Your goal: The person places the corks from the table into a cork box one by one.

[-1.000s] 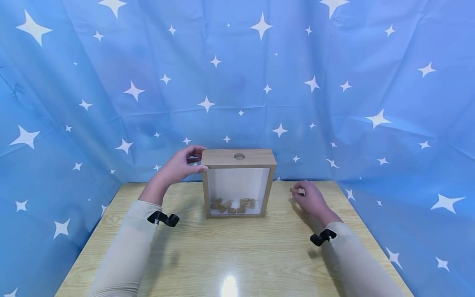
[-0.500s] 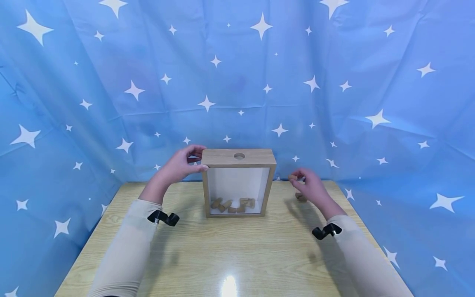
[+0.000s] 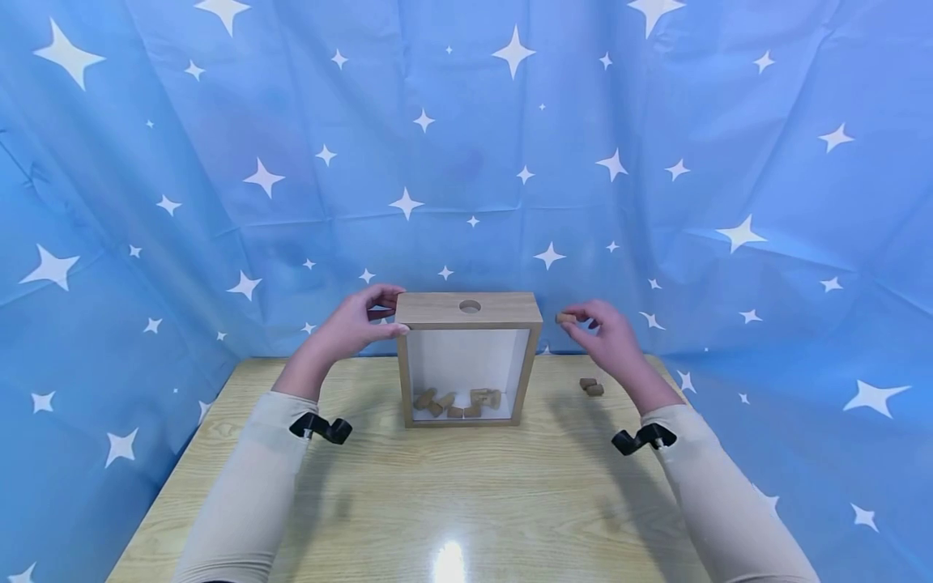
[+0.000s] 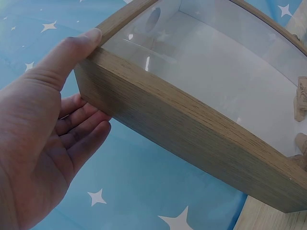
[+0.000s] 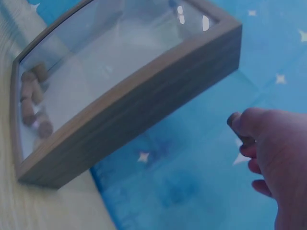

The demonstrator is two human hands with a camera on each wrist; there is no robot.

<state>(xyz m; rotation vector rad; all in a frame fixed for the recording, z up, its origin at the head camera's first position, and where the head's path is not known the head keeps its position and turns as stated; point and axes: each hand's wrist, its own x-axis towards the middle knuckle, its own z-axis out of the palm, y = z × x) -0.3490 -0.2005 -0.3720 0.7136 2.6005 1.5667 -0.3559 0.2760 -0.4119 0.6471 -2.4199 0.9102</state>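
Observation:
A wooden box frame with a clear front and a round hole in its top stands upright on the table. Several corks lie at its bottom. My left hand grips the box's upper left corner; in the left wrist view the thumb lies on the front edge, the fingers behind the side wall. Right of the box and near the height of its top, my right hand pinches a cork between thumb and fingers. The right wrist view shows this cork dark and partly hidden by the thumb.
Two loose corks lie on the wooden table, right of the box and below my right hand. A blue curtain with white stars hangs behind and along both sides.
My right hand has lifted a cork off the table and moved it up and slightly left towards the box, uncovering two corks. The left hand and the box have stayed put.

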